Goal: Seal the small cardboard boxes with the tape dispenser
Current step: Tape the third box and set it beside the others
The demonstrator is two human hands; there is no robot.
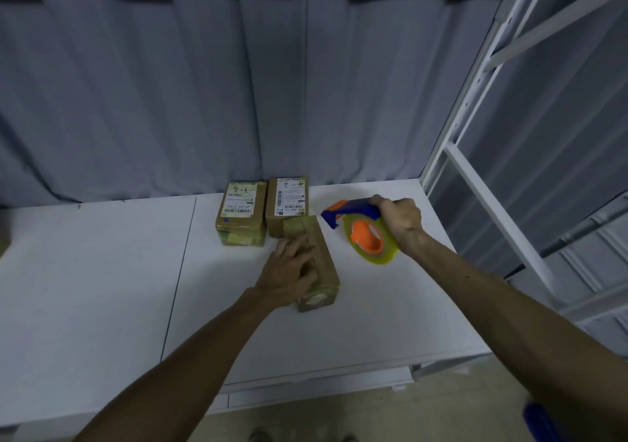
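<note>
"Which one's being worked on?"

"The nearest cardboard box (326,261), lying lengthways on the white table (102,271). The left hand (292,268) lies flat on its top, fingers spread."

"And the tape dispenser (363,227)?"

"Just right of that box, apart from it. The right hand (399,219) is curled tight round its handle. Two labelled boxes (242,215) stand side by side just behind."

Three small brown cardboard boxes on the table: the box marked 3-3 (242,215) and the box marked 4-3 (287,204) sit side by side at the back, labels up. The third box (324,265) lies angled just in front, my left hand (292,271) flat on top. The tape dispenser (365,229), blue and orange with a yellowish roll, is gripped in my right hand (399,219) just right of it.
</note>
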